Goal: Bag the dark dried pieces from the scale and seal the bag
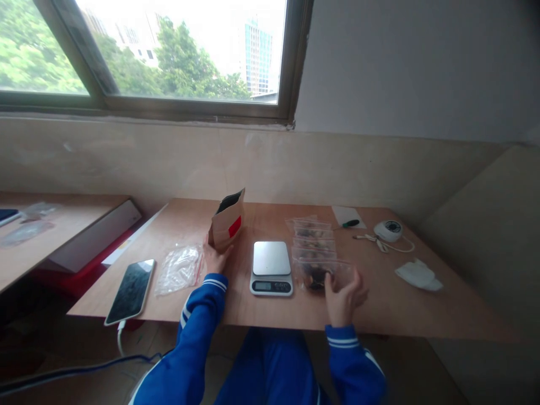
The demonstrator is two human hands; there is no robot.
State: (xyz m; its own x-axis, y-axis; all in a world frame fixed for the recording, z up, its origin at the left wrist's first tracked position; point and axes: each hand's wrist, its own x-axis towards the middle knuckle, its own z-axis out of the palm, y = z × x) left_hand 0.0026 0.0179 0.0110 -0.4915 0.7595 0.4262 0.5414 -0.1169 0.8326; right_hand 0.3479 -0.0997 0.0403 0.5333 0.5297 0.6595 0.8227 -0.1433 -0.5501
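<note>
Holding paper pouch (228,225) w/ left hand (216,257); right hand (343,298) on filled bag (323,274).

wood desk (396,315), big window (177,50), beige wall (295,163)

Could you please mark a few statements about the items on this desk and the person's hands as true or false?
1. The left hand touches the brown paper pouch. True.
2. The pouch lies flat. False: it stands upright, its top open.
3. The right hand is at a clear filled bag. True.
4. The phone lies on the digital scale. False: it lies near the desk's left edge; the scale's platform is bare.
</note>
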